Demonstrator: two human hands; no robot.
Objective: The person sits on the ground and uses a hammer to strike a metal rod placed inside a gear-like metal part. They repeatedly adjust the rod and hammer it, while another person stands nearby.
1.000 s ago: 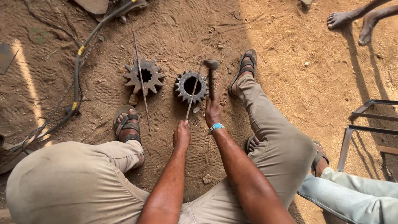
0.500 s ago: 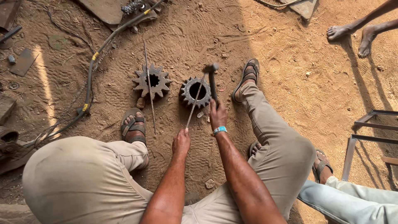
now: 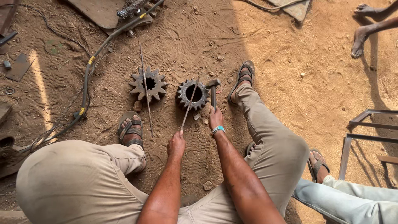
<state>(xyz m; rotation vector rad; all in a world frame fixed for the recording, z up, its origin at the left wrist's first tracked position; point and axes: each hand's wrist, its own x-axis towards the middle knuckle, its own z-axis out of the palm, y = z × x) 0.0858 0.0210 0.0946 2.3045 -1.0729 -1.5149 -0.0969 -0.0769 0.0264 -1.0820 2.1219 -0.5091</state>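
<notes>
Your left hand (image 3: 176, 144) holds a thin metal rod (image 3: 190, 103) leaning into the bore of the dark rusty toothed gear (image 3: 192, 94) on the sandy ground at twelve o'clock. Your right hand (image 3: 215, 118) grips a steel-headed hammer (image 3: 213, 89) lying beside the gear at three o'clock. You seem to be setting the rod; a strike needs it steady.

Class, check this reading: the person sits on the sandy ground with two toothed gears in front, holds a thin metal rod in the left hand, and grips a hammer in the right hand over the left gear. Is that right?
Not quite. In the head view the hammer in the right hand lies beside the right gear, not the left gear. The rest holds: the left hand holds the thin rod.
</notes>
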